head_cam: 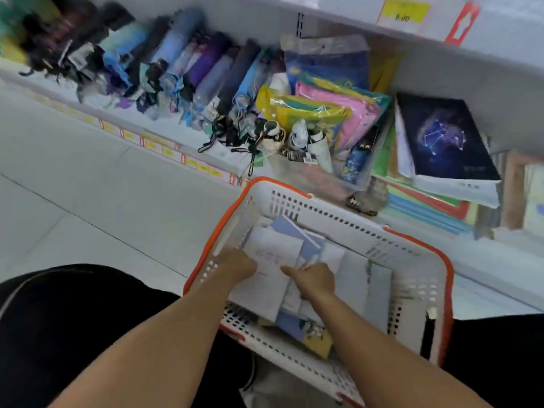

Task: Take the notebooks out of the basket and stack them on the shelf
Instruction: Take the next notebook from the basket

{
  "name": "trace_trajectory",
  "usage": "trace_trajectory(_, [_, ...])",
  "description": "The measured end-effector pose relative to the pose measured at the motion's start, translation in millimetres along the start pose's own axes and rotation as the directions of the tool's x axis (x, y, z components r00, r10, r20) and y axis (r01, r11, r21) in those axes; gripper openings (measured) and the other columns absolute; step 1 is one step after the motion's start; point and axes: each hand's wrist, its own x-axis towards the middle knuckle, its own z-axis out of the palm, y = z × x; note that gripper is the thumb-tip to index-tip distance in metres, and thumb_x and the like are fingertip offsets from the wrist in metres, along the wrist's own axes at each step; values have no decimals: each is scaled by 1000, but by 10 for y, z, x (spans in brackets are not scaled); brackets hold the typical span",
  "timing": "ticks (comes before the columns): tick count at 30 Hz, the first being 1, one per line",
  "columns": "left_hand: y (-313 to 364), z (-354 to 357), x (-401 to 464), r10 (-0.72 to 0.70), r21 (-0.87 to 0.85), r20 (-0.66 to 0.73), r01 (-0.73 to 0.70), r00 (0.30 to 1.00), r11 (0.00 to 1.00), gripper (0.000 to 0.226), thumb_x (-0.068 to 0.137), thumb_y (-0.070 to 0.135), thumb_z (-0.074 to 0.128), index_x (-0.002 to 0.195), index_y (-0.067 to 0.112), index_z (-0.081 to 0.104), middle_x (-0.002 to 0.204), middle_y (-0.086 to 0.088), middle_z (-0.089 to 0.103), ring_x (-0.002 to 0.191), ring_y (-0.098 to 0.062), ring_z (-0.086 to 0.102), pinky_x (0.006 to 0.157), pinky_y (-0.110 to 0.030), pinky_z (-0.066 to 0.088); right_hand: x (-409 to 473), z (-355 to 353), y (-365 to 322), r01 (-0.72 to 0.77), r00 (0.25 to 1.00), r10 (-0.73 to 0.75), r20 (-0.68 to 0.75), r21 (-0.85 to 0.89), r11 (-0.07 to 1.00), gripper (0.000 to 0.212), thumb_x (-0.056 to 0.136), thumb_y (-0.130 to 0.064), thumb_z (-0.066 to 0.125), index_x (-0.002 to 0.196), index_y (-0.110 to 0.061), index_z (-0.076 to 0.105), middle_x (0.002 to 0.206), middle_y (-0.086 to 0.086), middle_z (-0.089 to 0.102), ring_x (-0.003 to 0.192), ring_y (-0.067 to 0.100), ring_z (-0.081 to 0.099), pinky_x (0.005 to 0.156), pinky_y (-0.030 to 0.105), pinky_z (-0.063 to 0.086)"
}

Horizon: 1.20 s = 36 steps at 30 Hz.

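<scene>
A white plastic basket (332, 214) with an orange rim sits on the floor in front of me, holding several pale blue and white notebooks (273, 245). Both my hands are down inside it. My left hand (240, 265) grips the left edge of the top white notebook. My right hand (313, 279) presses on the same notebook's right side, fingers curled over the pile. On the low shelf to the right lies a stack of notebooks topped by a dark one with a constellation cover (444, 136).
The low white shelf (164, 148) carries a row of folded umbrellas (188, 72) on the left and bagged colourful folders (329, 113) in a clear bin in the middle. Pale floor tiles (88, 184) stretch to the left. My dark-trousered knees flank the basket.
</scene>
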Motion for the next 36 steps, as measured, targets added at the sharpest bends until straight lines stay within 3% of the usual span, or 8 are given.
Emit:
trace_trajectory(9, [28,115,-20,-66,-226,190,110,979,968,52,83,19,75,129,3,55,127,-13,59,120,-30,54,102,-40,45,147,220,83,-123,992,124,-13,86,989,55,79,-31,82,119,-1,60,120,16,65,105,34,64,87,37,56])
trace_trajectory(14, [60,36,-42,81,-559,385,163,919,813,36,81,11,76,114,5,63,118,-18,67,107,-35,63,95,-51,51,120,-48,172,-249,961,127,246,567,785,50,96,-46,56,116,-2,63,108,17,70,94,33,67,79,46,57])
trace_trajectory(16, [194,-135,-59,162,-597,239,13,957,802,24,87,8,68,111,5,65,116,-18,67,104,-35,64,92,-49,53,141,-180,144,-305,946,157,283,621,722,60,100,-53,42,105,4,59,96,20,66,85,33,65,72,43,54])
trace_trajectory(19, [361,-478,-125,207,-182,-198,-243,958,953,33,89,17,64,121,9,64,114,-16,67,102,-37,63,88,-39,53,184,-202,31,-304,950,174,260,637,708,51,100,-40,51,108,10,54,94,23,64,83,33,65,70,40,55])
trace_trajectory(23, [302,-750,-208,193,84,-335,-175,922,981,33,88,15,57,121,16,62,109,-16,66,99,-41,62,79,-38,49,269,-9,-172,-278,960,197,201,571,772,21,90,-18,70,104,-5,60,83,12,64,72,23,63,57,32,56])
trace_trajectory(28, [141,-722,-227,125,41,-293,-118,948,992,36,88,15,58,124,14,60,116,-19,64,105,-42,59,86,-39,49,412,218,-344,-99,995,98,28,482,871,23,86,-17,70,106,-9,64,106,16,70,92,34,69,80,53,59])
trace_trajectory(33, [163,-794,-292,101,-25,-303,-114,948,993,38,90,14,60,127,10,57,120,-18,63,106,-37,60,86,-40,49,-20,-622,-567,428,886,-382,-265,146,892,33,99,-13,53,132,-15,53,116,0,60,101,21,59,83,30,46])
trace_trajectory(36, [266,-752,-372,140,-574,-11,-121,990,810,31,91,5,60,121,9,61,122,-21,64,86,-29,64,72,-33,55,-251,-1131,-653,486,874,-449,-187,391,782,25,100,-9,53,124,-11,61,103,5,68,87,21,62,75,31,48])
